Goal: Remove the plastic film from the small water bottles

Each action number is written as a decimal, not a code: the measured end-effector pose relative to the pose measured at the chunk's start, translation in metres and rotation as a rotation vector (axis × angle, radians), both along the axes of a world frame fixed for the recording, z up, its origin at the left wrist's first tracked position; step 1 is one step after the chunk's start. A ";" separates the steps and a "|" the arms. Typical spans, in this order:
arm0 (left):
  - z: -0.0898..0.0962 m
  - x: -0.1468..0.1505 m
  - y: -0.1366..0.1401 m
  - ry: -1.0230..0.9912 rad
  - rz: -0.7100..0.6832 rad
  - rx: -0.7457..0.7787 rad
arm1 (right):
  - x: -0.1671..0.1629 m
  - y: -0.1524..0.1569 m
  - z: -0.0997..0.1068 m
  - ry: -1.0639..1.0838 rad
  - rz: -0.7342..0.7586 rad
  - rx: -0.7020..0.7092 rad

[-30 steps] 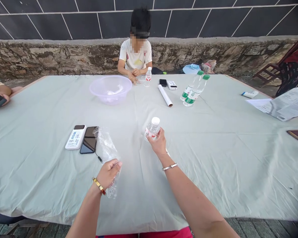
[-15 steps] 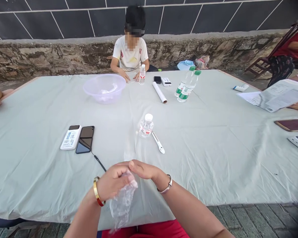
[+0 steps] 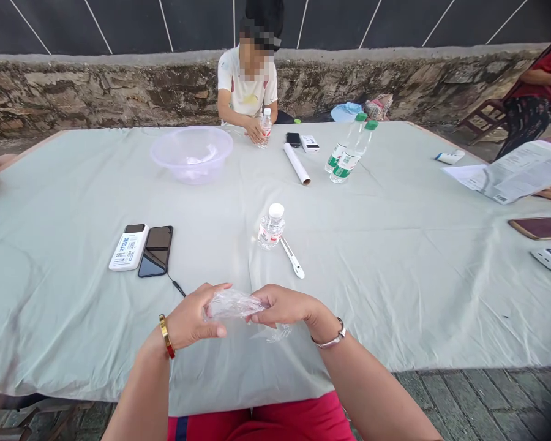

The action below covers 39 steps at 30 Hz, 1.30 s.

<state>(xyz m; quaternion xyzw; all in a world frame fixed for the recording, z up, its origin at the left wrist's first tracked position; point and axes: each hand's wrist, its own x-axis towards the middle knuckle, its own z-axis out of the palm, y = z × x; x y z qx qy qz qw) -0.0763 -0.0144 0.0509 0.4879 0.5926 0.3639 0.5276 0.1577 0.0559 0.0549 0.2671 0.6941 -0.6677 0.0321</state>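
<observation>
A crumpled sheet or bag of clear plastic film (image 3: 235, 304) stretches between my hands, above the front edge of the table. Its left end lies in the curve of my left hand (image 3: 193, 316), whose thumb stands out while the other fingertips are partly hidden behind the film. My right hand (image 3: 282, 306) pinches the other end, and a loose flap (image 3: 280, 332) hangs under it. Just beyond my hands, a small water bottle (image 3: 270, 228) with a white cap stands upright beside a white utility knife (image 3: 292, 258).
On the cloth-covered table (image 3: 376, 269) lie a power bank (image 3: 129, 248) and phone (image 3: 155, 252) to the left. Farther back are a purple basin (image 3: 193, 168), a white roll (image 3: 297, 164) and two green-capped bottles (image 3: 349, 156). A person opposite grips a small bottle (image 3: 266, 127). Papers (image 3: 523, 171) are at right.
My hands have moved apart, drawing the plastic film out between them; my right hand now pinches it. The person opposite has taken hold of the small bottle. The view has tilted slightly down.
</observation>
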 end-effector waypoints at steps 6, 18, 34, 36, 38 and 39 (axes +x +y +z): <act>-0.010 0.012 -0.005 -0.037 -0.245 -0.077 | 0.001 0.004 0.007 -0.008 -0.087 0.058; 0.000 0.022 -0.001 -0.627 0.203 -0.171 | -0.006 -0.018 -0.013 -0.279 -0.098 0.528; -0.014 0.055 0.003 -0.666 0.109 -0.123 | -0.020 -0.022 -0.011 0.311 -0.806 0.279; -0.013 0.060 0.006 -0.868 0.252 -0.125 | -0.031 -0.029 -0.026 0.340 -0.902 0.165; -0.014 0.063 0.010 -0.881 0.345 -0.065 | -0.041 -0.039 -0.035 0.345 -0.939 0.165; -0.016 0.065 0.012 -0.835 0.372 -0.023 | -0.044 -0.044 -0.035 0.352 -0.934 0.182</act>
